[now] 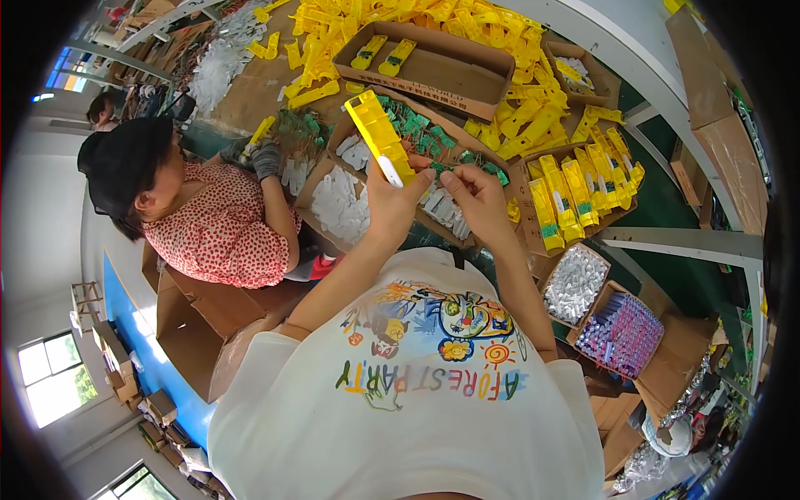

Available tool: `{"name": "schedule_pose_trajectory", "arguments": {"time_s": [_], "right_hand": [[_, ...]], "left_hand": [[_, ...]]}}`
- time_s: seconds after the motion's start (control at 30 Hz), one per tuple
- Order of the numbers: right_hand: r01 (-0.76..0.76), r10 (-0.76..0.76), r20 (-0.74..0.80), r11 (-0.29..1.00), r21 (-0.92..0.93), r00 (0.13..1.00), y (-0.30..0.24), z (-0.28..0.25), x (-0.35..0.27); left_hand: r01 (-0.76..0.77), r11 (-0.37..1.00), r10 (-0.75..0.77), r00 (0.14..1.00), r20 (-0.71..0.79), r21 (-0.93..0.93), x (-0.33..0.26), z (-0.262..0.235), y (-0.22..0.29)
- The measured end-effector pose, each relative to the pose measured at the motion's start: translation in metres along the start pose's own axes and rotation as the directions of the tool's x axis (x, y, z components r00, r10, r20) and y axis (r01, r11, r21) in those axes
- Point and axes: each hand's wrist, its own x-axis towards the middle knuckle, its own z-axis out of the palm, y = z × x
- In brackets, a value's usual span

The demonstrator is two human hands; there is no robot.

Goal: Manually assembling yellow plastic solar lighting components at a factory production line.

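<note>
My left hand (393, 202) holds a long yellow plastic housing (372, 122) tilted up in front of me, with a small white piece (388, 170) at its lower end. Close beside it, my right hand (480, 197) has thumb and fingers pinched at a small green circuit board (439, 168), near the left fingertips. Fingers partly cover that board. Below both hands lies a cardboard box of green circuit boards with wires (427, 133). White plastic pieces (340, 205) fill a section to its left.
A shallow carton (467, 98) holding two yellow housings stands beyond, with loose yellow housings (533, 117) heaped around. At right is a box of fitted yellow housings (575, 196), then silver parts (575, 283) and purple parts (621, 333). A gloved co-worker (212, 221) works at left.
</note>
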Motion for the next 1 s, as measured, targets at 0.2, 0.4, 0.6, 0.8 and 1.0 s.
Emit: {"name": "schedule_pose_trajectory", "arguments": {"time_s": [0.2,0.4,0.6,0.8,1.0], "right_hand": [[0.310,-0.367,-0.307,0.925,-0.219,0.878,-0.025,-0.001,-0.004],[0.322,-0.404,-0.126,0.852,-0.413,0.906,-0.056,0.011,-0.015],[0.350,-0.519,-0.139,0.728,-0.590,0.843,-0.058,0.018,-0.021],[0.326,-0.442,-0.088,0.769,-0.549,0.893,-0.060,0.013,-0.023],[0.198,-0.274,-0.248,0.936,-0.292,0.929,-0.039,0.018,-0.024]], "left_hand": [[0.416,0.706,-0.274,0.907,0.321,-0.573,0.010,-0.014,0.010],[0.492,0.748,-0.275,0.840,0.467,-0.446,0.003,-0.006,0.003],[0.543,0.691,-0.210,0.782,0.586,-0.477,-0.005,0.003,0.005],[0.425,0.773,-0.121,0.827,0.549,-0.470,-0.008,0.004,-0.001],[0.345,0.805,-0.109,0.885,0.452,-0.482,-0.008,0.005,0.003]]}}
